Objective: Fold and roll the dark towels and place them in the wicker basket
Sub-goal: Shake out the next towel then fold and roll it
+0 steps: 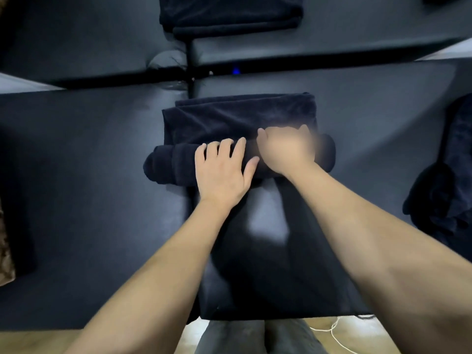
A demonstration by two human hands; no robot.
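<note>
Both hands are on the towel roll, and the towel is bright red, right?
Not quite. Both hands, left and right, are on the towel roll, but the head view shows the towel is dark, nearly black, not bright red.

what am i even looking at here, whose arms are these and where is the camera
There is no machine here. A camera worn on a person's head looks forward and down, so the two bare arms are the wearer's own. On the dark table lies a dark towel, partly rolled up. The left hand rests on the roll with straight fingers. The right hand is on the roll too, but it is blurred, so its grip is unclear. More dark towels lie folded at the far side and heaped on the right.
</note>
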